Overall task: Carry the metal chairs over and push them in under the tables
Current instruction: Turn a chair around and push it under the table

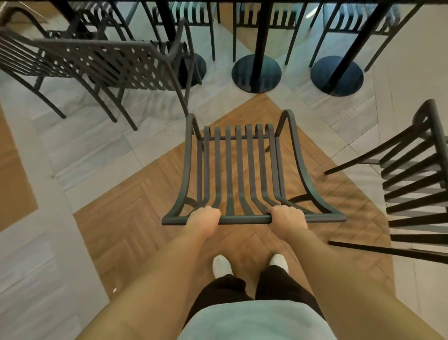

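Roughly midway is where the job appears to stand. One metal chair (240, 170) is held by the top rail of its back, with the left hand (204, 216) curled round the rail left of the middle slats and the right hand (287, 214) curled round it to the right; the seat points away toward the row of tables. Whether its legs are on the floor or lifted clear cannot be told. It is placed over the wood-patterned patch of floor (150, 218), short of the round pedestal bases (256, 72), so it has not yet been pushed in. Beyond the table edge (266, 2) at the top of the view, chair backs (264, 17) are seen on the far side, seemingly already tucked under. Near the left edge of the floor, two more chairs (101, 63) are seen nested together, and another chair (417, 184) is seen at the right edge; these are judged still to be carried over.
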Motion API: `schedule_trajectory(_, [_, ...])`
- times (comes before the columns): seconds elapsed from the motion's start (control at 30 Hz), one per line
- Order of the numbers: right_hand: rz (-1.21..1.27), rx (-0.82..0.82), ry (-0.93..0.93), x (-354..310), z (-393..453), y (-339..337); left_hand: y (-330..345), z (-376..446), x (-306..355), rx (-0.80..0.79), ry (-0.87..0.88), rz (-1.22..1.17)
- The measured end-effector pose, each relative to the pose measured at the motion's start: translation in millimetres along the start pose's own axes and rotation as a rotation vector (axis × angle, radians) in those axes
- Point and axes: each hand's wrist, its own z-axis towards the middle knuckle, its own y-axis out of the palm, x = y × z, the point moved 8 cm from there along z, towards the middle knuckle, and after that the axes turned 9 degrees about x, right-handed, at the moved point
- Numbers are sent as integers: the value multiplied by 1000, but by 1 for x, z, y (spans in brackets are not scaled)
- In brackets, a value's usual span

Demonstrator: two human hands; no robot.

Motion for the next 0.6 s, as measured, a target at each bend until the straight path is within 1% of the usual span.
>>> schedule_trajectory(0.13, [-2,2,15,-4,25,-11,-18,27,-11,-11,17,16])
schedule_trajectory(0.33, [-60,-7,-6,11,84,-39,-59,87,-11,1,17,26])
schedule_trajectory(0.47, [-52,-10,-24,23,128,-61,-87,129,-14,10,-38,11])
schedule_trajectory(0.6, [-26,-4,-53,35,173,-87,-114,171,-17,59,-92,-6])
